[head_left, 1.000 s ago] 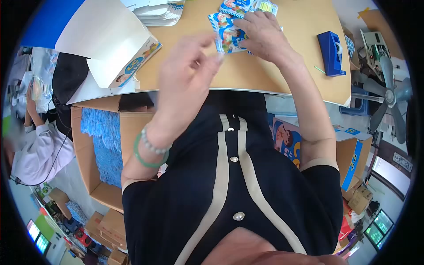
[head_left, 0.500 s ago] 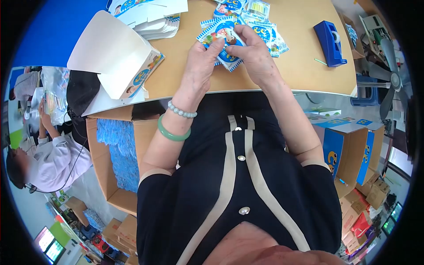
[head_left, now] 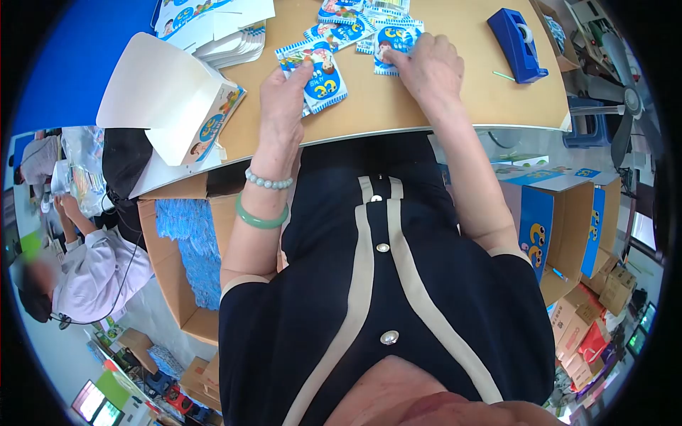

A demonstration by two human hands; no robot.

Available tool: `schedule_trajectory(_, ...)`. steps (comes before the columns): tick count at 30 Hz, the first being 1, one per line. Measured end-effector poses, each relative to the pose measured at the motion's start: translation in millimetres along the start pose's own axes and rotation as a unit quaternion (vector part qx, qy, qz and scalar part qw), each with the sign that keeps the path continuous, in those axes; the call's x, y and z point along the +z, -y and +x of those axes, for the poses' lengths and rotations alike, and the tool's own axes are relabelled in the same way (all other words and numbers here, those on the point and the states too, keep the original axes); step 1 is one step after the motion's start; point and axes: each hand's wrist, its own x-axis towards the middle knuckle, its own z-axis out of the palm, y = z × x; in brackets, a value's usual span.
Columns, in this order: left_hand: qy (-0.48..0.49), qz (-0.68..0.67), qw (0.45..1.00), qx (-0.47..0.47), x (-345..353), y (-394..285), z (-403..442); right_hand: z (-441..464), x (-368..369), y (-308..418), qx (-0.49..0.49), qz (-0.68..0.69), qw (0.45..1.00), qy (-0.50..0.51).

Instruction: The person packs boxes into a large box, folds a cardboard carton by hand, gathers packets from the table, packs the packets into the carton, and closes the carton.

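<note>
Between the thumb and fingers of my left hand [head_left: 283, 96] are blue-and-white candy packets [head_left: 325, 84], at least two overlapping, held just above the table's near part. My right hand [head_left: 435, 71] is to the right, its thumb on the face of another candy packet [head_left: 393, 48] and its fingers curled at that packet's right edge. Beyond the hands, several similar packets [head_left: 342, 34] lie in a loose overlapping pile. To the left of my left hand stands an open white carton [head_left: 186, 106] with printed sides, its flap raised.
Flattened printed cartons [head_left: 238, 46] are stacked at the back left of the table [head_left: 483, 106]. A blue tape dispenser [head_left: 517, 46] stands at the right. Below the table are a cardboard box with blue shredded filler [head_left: 186, 241] and an open blue box [head_left: 561, 227]. Another person [head_left: 99, 273] sits at left.
My hands have moved apart. The left keeps packets and has shifted left; the right has let go of them and moved to a packet at the pile. The camera view has shifted slightly.
</note>
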Motion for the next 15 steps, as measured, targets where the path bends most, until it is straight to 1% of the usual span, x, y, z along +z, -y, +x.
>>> schedule_trajectory(1, 0.002, 0.0, 1.0, 0.0, 2, 2, 1, 6, 0, -4, 0.002, -0.001, 1.0, -0.001)
schedule_trajectory(2, 0.002, -0.003, 1.0, -0.005, 4, 3, 2, 12, 0, -6, 0.019, 0.075, 0.997, 0.025)
schedule_trajectory(4, -0.003, -0.01, 1.0, -0.016, 7, 5, 4, 20, -1, -9, 0.051, 0.225, 0.97, 0.079)
schedule_trajectory(5, -0.004, -0.012, 1.0, -0.014, 7, 5, 6, 22, -1, -15, 0.049, 0.225, 0.97, 0.078)
schedule_trajectory(6, -0.003, -0.004, 1.0, -0.006, 7, 5, 7, 22, -1, -23, 0.046, 0.325, 0.94, 0.086)
schedule_trajectory(8, -0.006, 0.014, 1.0, 0.006, 4, 8, 7, 19, -2, -30, 0.044, 0.517, 0.848, 0.107)
schedule_trajectory(9, -0.01, 0.016, 1.0, 0.003, 4, 11, 7, 14, -2, -27, 0.045, 0.518, 0.847, 0.112)
schedule_trajectory(12, 0.02, -0.011, 1.0, 0.02, 11, 15, 11, 7, -14, -8, 0.013, 0.71, 0.692, 0.13)
schedule_trajectory(13, 0.021, -0.008, 1.0, 0.02, 15, 15, 10, 2, -9, 6, 0.014, 0.711, 0.691, 0.128)
schedule_trajectory(15, 0.059, -0.061, 0.995, 0.045, 21, 13, 5, -7, 3, 40, 0.067, 0.737, 0.641, 0.204)
